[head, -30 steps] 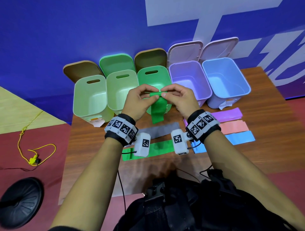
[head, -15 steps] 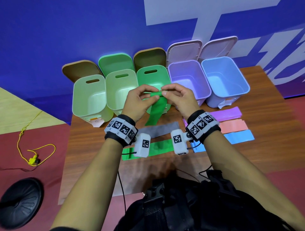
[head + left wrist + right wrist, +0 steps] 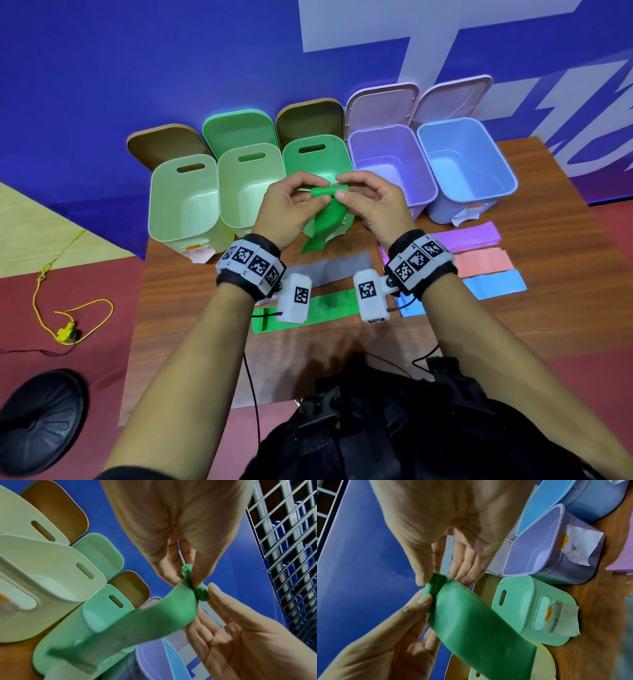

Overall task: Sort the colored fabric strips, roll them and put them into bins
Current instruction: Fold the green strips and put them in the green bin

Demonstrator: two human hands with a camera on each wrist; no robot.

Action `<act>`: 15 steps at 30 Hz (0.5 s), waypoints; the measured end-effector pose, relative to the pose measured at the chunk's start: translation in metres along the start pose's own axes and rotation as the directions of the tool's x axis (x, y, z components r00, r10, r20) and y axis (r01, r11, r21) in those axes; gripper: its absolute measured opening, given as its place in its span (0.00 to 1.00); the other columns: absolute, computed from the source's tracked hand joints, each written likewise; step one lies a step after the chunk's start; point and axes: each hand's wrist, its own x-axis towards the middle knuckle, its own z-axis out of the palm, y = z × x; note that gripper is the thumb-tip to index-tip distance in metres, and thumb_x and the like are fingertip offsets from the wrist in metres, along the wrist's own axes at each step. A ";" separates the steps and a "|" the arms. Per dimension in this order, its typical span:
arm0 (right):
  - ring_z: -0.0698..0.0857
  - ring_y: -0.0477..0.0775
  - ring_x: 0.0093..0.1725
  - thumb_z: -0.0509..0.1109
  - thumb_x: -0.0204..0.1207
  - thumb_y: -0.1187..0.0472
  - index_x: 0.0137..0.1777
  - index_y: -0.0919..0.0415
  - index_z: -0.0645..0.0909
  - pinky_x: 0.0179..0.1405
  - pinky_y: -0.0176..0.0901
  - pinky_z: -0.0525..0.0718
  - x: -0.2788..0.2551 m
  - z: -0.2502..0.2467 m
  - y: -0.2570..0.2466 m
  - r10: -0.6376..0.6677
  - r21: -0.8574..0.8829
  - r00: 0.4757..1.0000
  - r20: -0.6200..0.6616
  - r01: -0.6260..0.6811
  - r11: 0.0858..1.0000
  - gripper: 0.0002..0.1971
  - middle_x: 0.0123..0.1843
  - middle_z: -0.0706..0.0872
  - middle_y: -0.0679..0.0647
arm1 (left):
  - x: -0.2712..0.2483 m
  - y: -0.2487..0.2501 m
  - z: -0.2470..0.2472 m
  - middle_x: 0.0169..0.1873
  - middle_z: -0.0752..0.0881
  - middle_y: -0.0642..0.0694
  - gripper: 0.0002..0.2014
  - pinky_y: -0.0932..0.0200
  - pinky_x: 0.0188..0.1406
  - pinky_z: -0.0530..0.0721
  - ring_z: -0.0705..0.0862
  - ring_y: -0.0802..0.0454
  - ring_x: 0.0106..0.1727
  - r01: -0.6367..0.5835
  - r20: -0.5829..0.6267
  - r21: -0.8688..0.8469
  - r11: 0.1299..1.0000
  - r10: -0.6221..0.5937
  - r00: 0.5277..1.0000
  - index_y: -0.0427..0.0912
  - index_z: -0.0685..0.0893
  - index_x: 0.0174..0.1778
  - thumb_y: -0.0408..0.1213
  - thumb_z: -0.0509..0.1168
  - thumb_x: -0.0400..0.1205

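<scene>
Two hands roll a green strip above the bins.

The left hand (image 3: 286, 209) and the right hand (image 3: 371, 202) both pinch the rolled top of the soft dark green fabric strip (image 3: 325, 219) with fingers and thumbs. Its loose end hangs down in front of the green plastic bin (image 3: 317, 161), maybe just above the brown wooden table (image 3: 548, 240).

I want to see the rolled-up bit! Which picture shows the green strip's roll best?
The head view: the roll lies sideways, clear between both hands. The left wrist view shows only its end, the right wrist view mostly the strip's hanging tail.
</scene>
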 end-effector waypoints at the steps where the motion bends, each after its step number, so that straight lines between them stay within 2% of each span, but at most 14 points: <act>1: 0.90 0.60 0.51 0.75 0.77 0.68 0.57 0.63 0.87 0.57 0.51 0.89 0.000 0.000 0.000 0.006 0.002 1.000 0.002 -0.006 1.000 0.10 0.51 0.89 0.70 | 0.000 0.000 0.000 0.43 0.89 0.41 0.09 0.61 0.46 0.87 0.89 0.53 0.41 -0.001 0.003 -0.005 1.000 0.001 1.000 0.34 0.85 0.53 0.22 0.72 0.78; 2: 0.90 0.58 0.48 0.75 0.78 0.67 0.57 0.63 0.87 0.55 0.50 0.89 0.000 0.000 -0.001 0.010 -0.001 1.000 0.004 -0.010 1.000 0.09 0.50 0.88 0.73 | 0.001 0.000 0.000 0.44 0.89 0.41 0.10 0.61 0.47 0.87 0.89 0.53 0.42 -0.002 0.009 -0.006 1.000 0.002 1.000 0.34 0.85 0.52 0.22 0.72 0.77; 3: 0.89 0.52 0.43 0.75 0.78 0.68 0.57 0.65 0.87 0.49 0.44 0.89 0.000 0.000 -0.001 0.011 -0.010 1.000 0.000 -0.011 1.000 0.09 0.47 0.88 0.72 | 0.001 0.000 0.000 0.45 0.89 0.42 0.10 0.61 0.48 0.86 0.88 0.54 0.42 -0.005 0.016 -0.005 1.000 0.005 1.000 0.35 0.85 0.52 0.22 0.72 0.77; 5: 0.84 0.37 0.31 0.74 0.78 0.71 0.58 0.71 0.85 0.35 0.26 0.81 -0.001 -0.001 -0.003 0.004 -0.040 1.000 -0.018 -0.005 0.999 0.10 0.43 0.87 0.63 | 0.001 -0.002 0.000 0.47 0.88 0.44 0.11 0.62 0.50 0.85 0.87 0.56 0.43 -0.007 0.020 0.004 1.000 0.006 1.000 0.36 0.85 0.53 0.22 0.73 0.77; 7: 0.81 0.34 0.26 0.72 0.78 0.74 0.59 0.76 0.84 0.28 0.22 0.76 -0.002 -0.002 -0.003 -0.002 -0.055 1.000 -0.022 0.001 0.998 0.11 0.41 0.85 0.57 | 0.001 -0.003 0.001 0.48 0.88 0.45 0.10 0.61 0.51 0.85 0.86 0.56 0.45 -0.007 0.002 0.004 1.000 0.007 1.000 0.38 0.85 0.54 0.25 0.73 0.78; 10: 0.80 0.34 0.23 0.71 0.78 0.77 0.60 0.78 0.83 0.27 0.22 0.75 -0.005 -0.003 -0.005 0.007 -0.050 1.000 -0.013 -0.008 0.999 0.12 0.38 0.85 0.54 | 0.001 -0.006 0.001 0.42 0.88 0.48 0.07 0.62 0.47 0.83 0.85 0.58 0.39 -0.009 -0.012 0.011 1.000 0.009 1.000 0.36 0.86 0.53 0.28 0.72 0.80; 12: 0.81 0.35 0.24 0.72 0.77 0.77 0.60 0.77 0.82 0.28 0.22 0.76 -0.005 -0.002 -0.006 0.023 -0.051 1.000 -0.014 -0.023 0.998 0.12 0.38 0.86 0.56 | 0.001 -0.006 0.001 0.42 0.88 0.47 0.07 0.62 0.46 0.83 0.86 0.57 0.39 0.001 -0.006 0.015 1.000 -0.001 1.000 0.35 0.86 0.52 0.27 0.73 0.79; 14: 0.85 0.38 0.34 0.75 0.76 0.72 0.59 0.70 0.85 0.36 0.26 0.80 -0.005 0.000 -0.006 0.033 -0.036 0.999 -0.015 -0.033 0.999 0.12 0.43 0.87 0.58 | 0.001 -0.005 0.001 0.44 0.89 0.47 0.07 0.62 0.48 0.84 0.87 0.55 0.42 0.004 -0.001 0.004 1.000 -0.004 1.000 0.37 0.87 0.51 0.26 0.73 0.78; 15: 0.87 0.43 0.40 0.76 0.75 0.69 0.58 0.65 0.86 0.41 0.31 0.83 -0.004 0.000 -0.004 0.040 -0.026 0.999 -0.019 -0.040 0.999 0.12 0.46 0.88 0.58 | 0.000 -0.005 0.001 0.44 0.89 0.48 0.08 0.62 0.48 0.84 0.87 0.55 0.43 0.001 -0.003 0.006 1.000 -0.001 1.000 0.38 0.87 0.50 0.25 0.73 0.78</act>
